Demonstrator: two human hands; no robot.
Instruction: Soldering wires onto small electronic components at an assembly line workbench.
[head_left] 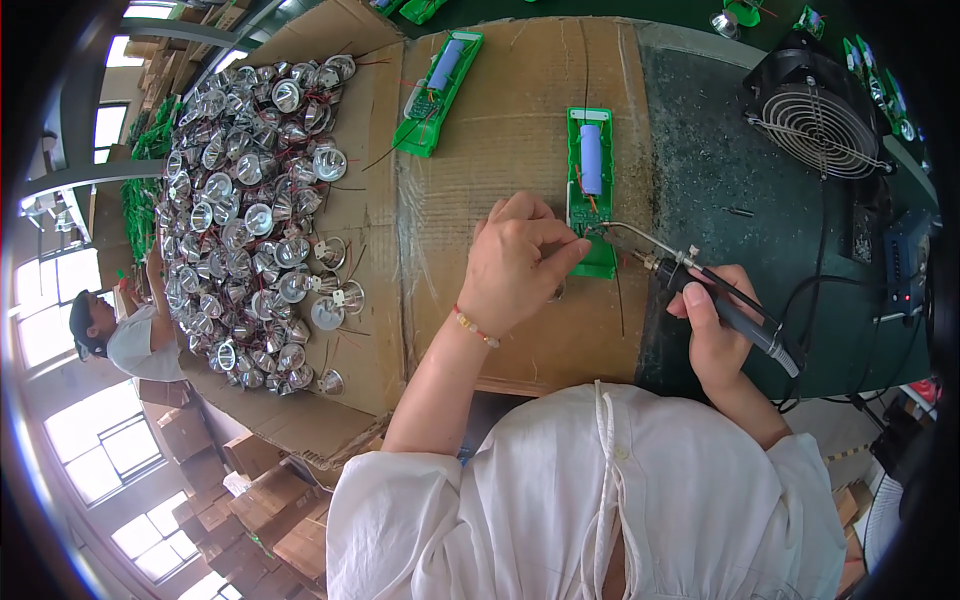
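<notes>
Right hand [715, 325] is wrapped round the soldering iron [742, 322] like a pen, fingers closed on the handle; likely for fine aim, since its thin bent tube [645, 236] ends at the circuit board [585, 216]; can't tell if it's touching. Left hand [518, 258] is at the same spot, thumb and fingers pinched shut; can't tell what's between them; pinch probably steadies something small there. The green housing [597, 266] under both hands lies flat, open side up, its long axis away from the body, presumably for access to the board; blue cell [591, 160] sits in its far part. Cardboard sheet [500, 130] is underneath, probably protecting the bench; second green housing [425, 138] lies tilted farther left, also with a cell; reflectors [258, 218] are piled in a carton at left, likely for easy reach; fan [820, 130] stands far right, maybe for fumes.
</notes>
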